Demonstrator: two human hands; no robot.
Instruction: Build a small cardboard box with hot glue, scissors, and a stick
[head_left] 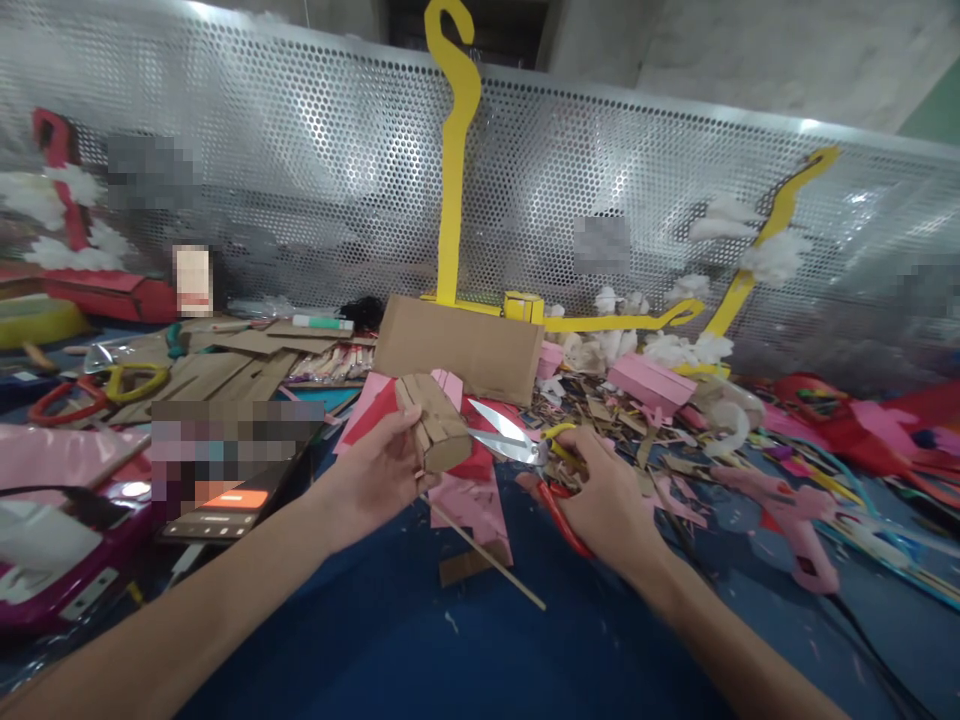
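Note:
A small brown cardboard box with rounded ends [442, 425] is gripped by my left hand [379, 465], fingers wrapped around its left side. My right hand [600, 490] is closed on the handles of the scissors [510, 438], one yellow and one red. The scissors' blades stand apart and point left, close to the box's right side; whether they touch it I cannot tell. Beneath the hands lie red and pink paper pieces [476, 505], a thin wooden stick [491, 555] and a cardboard scrap [463, 568].
A cardboard sheet [457, 350] stands behind the hands, before a tall yellow hook shape [452, 170]. At right lie a pink glue gun [795, 515] and a pink paper box [652, 385]. At left are a phone [225, 500], a purple power strip [90, 570] and other scissors [101, 392].

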